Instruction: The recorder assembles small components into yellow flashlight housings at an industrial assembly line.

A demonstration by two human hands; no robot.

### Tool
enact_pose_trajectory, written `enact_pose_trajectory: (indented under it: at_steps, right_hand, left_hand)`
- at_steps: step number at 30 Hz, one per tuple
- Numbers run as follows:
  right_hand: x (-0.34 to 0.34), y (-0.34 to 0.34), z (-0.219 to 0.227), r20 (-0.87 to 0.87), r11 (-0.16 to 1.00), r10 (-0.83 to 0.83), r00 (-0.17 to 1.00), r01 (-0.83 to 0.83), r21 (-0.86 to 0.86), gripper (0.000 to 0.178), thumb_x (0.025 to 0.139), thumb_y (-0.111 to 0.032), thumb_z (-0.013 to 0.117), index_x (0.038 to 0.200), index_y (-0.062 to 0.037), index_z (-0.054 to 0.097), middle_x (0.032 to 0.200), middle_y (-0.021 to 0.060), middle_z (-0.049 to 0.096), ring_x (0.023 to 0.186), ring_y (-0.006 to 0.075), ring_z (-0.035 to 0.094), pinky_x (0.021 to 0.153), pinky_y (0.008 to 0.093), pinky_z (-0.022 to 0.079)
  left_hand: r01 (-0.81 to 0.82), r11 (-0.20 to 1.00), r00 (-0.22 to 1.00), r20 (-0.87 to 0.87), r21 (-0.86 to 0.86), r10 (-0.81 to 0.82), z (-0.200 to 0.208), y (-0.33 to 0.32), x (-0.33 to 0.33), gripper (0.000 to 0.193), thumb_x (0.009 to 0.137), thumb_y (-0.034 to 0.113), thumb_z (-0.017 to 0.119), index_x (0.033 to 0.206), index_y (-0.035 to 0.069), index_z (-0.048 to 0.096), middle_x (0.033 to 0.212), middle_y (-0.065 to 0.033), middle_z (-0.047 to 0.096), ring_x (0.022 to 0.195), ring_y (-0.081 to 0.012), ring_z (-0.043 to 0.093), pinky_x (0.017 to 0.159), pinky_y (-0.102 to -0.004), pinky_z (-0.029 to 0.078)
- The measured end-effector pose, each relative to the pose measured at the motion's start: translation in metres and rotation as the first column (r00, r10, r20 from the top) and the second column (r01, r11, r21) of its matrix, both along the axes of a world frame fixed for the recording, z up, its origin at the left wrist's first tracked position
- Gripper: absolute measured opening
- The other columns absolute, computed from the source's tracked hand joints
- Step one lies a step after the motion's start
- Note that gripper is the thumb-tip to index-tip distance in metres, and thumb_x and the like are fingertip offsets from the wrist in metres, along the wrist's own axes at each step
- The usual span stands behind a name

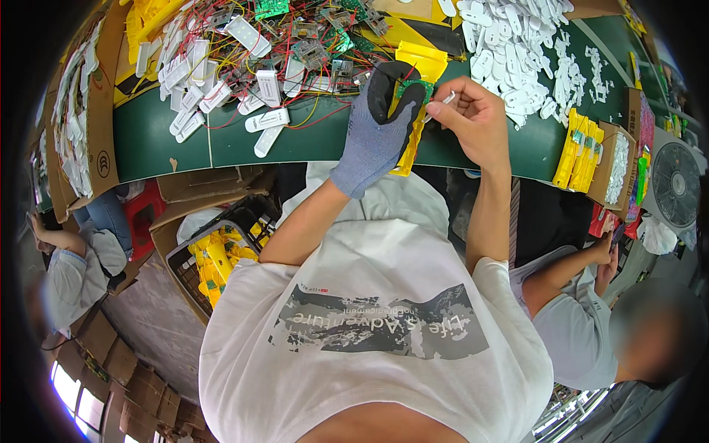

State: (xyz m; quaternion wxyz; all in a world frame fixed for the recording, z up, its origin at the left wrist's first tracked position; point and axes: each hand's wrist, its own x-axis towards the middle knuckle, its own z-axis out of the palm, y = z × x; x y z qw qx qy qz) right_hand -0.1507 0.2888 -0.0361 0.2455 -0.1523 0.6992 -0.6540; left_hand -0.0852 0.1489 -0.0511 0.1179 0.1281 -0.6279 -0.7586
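Note:
My left hand [377,133], in a grey-blue glove with black fingers, grips a long yellow plastic housing [422,60] at the table's near edge. A small green circuit board [427,86] sits on the housing by the gloved thumb, which partly covers it. Just right of it, my bare right hand [474,124] pinches a small white plastic piece [448,97] between thumb and fingers, close to the housing. To the left of the glove lie white oblong plastic cases [267,119] with red and yellow wires.
Wired circuit boards [310,53] pile up at the far left; white plastic parts [509,59] heap at the far right. Yellow housings [577,151] stand beside a cardboard box [617,166]. A black crate [193,275] holds yellow parts below the table [162,144]. People sit on both sides.

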Motion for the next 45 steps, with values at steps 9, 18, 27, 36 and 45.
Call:
enact_pose_trajectory:
  at_steps: [9, 18, 27, 36, 45]
  right_hand:
    - [0.026, -0.020, -0.011, -0.022, 0.949, -0.261, 0.965, 0.253, -0.186, 0.033, 0.076, 0.004, 0.065, 0.108, 0.0032, 0.058, 0.090, 0.0055, 0.060, 0.075, 0.0067, 0.056, 0.067, 0.0173, 0.045]
    - [0.036, -0.021, -0.014, -0.332, 0.967, -0.255, 0.908, 0.248, -0.065, 0.033, 0.080, 0.002, 0.061, 0.113, 0.0016, 0.058, 0.111, 0.0107, 0.059, 0.082, 0.0078, 0.055, 0.068, 0.0201, 0.045]
    - [0.039, -0.031, -0.013, -0.200, 0.941, -0.312, 0.929, 0.274, -0.197, 0.027, 0.084, -0.003, 0.059, 0.110, 0.0030, 0.059, 0.112, 0.0138, 0.059, 0.094, 0.0120, 0.056, 0.079, 0.0212, 0.045]
    - [0.051, 0.000, 0.012, -0.703, 0.965, -0.136, 0.698, 0.255, 0.066, 0.043, 0.080, -0.010, 0.059, 0.120, 0.0026, 0.050, 0.120, 0.0213, 0.051, 0.105, 0.0332, 0.054, 0.090, 0.0340, 0.042]
    - [0.063, 0.095, 0.050, -0.580, 0.715, -0.124, 0.805, 0.478, 0.511, 0.065, 0.072, -0.024, 0.070, 0.127, -0.0039, 0.043, 0.116, 0.0191, 0.052, 0.103, 0.0350, 0.054, 0.086, 0.0371, 0.044]
  left_hand:
    - [-0.116, 0.990, 0.992, -0.068, -0.082, 0.111, -0.010, 0.008, 0.000, 0.022, 0.082, 0.005, 0.056, 0.103, 0.001, 0.050, 0.091, -0.0101, 0.056, 0.079, -0.0154, 0.053, 0.072, -0.0286, 0.044]
    - [-0.125, 0.986, 0.990, -0.080, -0.114, 0.116, -0.002, 0.010, 0.002, 0.018, 0.084, 0.006, 0.053, 0.101, 0.001, 0.050, 0.088, -0.0110, 0.056, 0.077, -0.0199, 0.055, 0.070, -0.0299, 0.045]
    - [-0.144, 0.989, 0.987, -0.077, -0.034, 0.142, -0.004, 0.007, 0.007, 0.019, 0.084, 0.004, 0.054, 0.102, 0.001, 0.051, 0.090, -0.0093, 0.056, 0.081, -0.0156, 0.054, 0.072, -0.0286, 0.045]
    - [-0.119, 0.965, 0.978, -0.193, -0.233, 0.074, 0.002, 0.028, 0.011, 0.024, 0.085, 0.006, 0.050, 0.109, 0.000, 0.049, 0.098, -0.0126, 0.055, 0.086, -0.0207, 0.054, 0.077, -0.0321, 0.044]
    - [0.672, 0.740, 0.737, -0.076, -0.026, -0.672, 0.029, 0.044, 0.051, 0.063, 0.091, 0.009, 0.047, 0.141, 0.005, 0.009, 0.135, -0.0108, 0.034, 0.119, -0.0177, 0.039, 0.100, -0.0295, 0.030]
